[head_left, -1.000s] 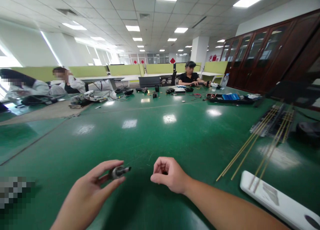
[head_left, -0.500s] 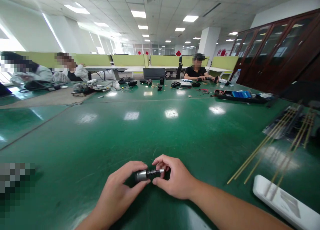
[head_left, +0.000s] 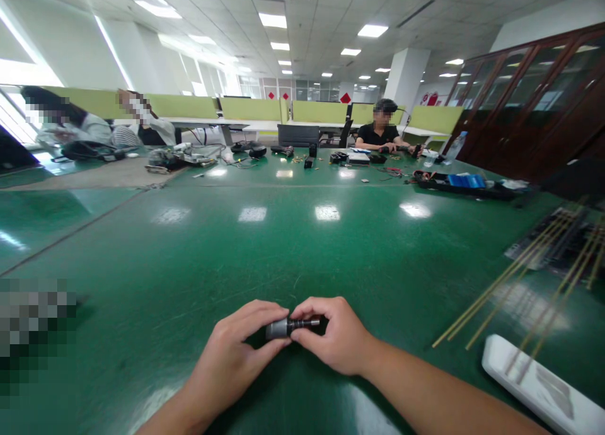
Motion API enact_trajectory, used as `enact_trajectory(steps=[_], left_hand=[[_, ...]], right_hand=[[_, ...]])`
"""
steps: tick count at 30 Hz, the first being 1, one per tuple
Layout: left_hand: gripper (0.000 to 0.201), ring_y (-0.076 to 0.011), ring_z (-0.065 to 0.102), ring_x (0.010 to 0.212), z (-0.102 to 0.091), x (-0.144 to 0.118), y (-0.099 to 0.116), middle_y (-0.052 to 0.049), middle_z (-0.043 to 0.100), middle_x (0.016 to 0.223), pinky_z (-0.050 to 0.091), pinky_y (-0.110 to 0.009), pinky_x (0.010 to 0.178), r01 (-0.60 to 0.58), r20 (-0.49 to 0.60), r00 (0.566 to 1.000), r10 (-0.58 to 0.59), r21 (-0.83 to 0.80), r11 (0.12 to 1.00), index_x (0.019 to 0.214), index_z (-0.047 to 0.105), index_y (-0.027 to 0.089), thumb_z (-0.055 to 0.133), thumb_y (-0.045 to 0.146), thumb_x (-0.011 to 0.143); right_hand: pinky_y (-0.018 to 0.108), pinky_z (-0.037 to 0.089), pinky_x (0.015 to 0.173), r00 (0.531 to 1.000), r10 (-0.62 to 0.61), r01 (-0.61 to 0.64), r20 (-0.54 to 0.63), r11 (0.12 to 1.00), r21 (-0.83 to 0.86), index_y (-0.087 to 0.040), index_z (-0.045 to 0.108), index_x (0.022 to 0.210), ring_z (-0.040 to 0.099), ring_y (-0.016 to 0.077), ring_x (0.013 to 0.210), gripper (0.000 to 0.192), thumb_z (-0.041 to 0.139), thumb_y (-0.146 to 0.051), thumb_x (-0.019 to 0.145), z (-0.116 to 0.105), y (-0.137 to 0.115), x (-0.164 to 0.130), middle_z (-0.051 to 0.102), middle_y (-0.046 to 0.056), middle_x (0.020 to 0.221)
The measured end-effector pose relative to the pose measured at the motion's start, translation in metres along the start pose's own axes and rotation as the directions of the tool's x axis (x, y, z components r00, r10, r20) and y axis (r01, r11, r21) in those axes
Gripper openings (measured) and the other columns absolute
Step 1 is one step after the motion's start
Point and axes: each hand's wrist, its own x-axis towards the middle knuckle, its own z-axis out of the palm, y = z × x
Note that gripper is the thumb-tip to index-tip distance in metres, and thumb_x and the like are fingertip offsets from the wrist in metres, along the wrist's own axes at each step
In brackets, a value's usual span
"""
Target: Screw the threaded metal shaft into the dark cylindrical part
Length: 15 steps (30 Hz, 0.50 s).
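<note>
Low over the green table (head_left: 212, 246), a small dark grey metal cylinder with a thin ringed shaft (head_left: 277, 329) lies sideways between my hands. My left hand (head_left: 241, 343) closes on its thick body, thumb below and fingers above. The thin shaft, with a bright silver tip, points right into the curl of my right hand (head_left: 333, 334). My right thumb and index finger pinch around the shaft close to where it meets the body. The far side of the cylinder and some fingertips are hidden.
Long thin brass-coloured rods (head_left: 505, 274) lie at the right, above a white plastic case (head_left: 534, 378). A black tray (head_left: 454, 186) with a blue item stands farther back. Electronic parts (head_left: 350, 157) line the far edge, where a person in black (head_left: 378, 134) sits.
My right fingertips have moved left along the shaft and closed in near the cylinder's body. My left hand still grips the body. The view has shifted slightly.
</note>
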Motion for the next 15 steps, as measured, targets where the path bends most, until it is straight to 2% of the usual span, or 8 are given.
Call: enact_trajectory(steps=[7, 15], left_hand=[[0.036, -0.0147, 0.064, 0.102, -0.0011, 0.0003, 0.001, 0.0, 0.065, 0.113, 0.055, -0.025, 0.089, -0.05, 0.001, 0.999, 0.05, 0.022, 0.998, 0.122, 0.064, 0.033, 0.073, 0.022, 0.089], [0.037, -0.0151, 0.064, 0.103, -0.0016, -0.0009, 0.004, -0.002, 0.065, 0.115, 0.055, -0.024, 0.088, -0.102, -0.009, 0.995, 0.103, 0.05, 0.993, 0.124, 0.064, 0.03, 0.072, 0.02, 0.089]], right_hand=[[0.024, 0.045, 0.069, 0.999, -0.033, 0.033, 0.008, 0.995, -0.096, -0.022, 0.077, 0.094, 0.066, 0.0139, 0.073, 0.013, 0.067, -0.027, 0.088, -0.0013, -0.0001, 0.0012, 0.074, 0.0, 0.082], [0.023, 0.044, 0.067, 0.999, -0.029, 0.031, 0.015, 0.992, -0.122, -0.02, 0.074, 0.092, 0.063, 0.0126, 0.07, 0.011, 0.07, -0.028, 0.086, -0.0009, -0.0012, -0.0005, 0.071, -0.001, 0.078]])
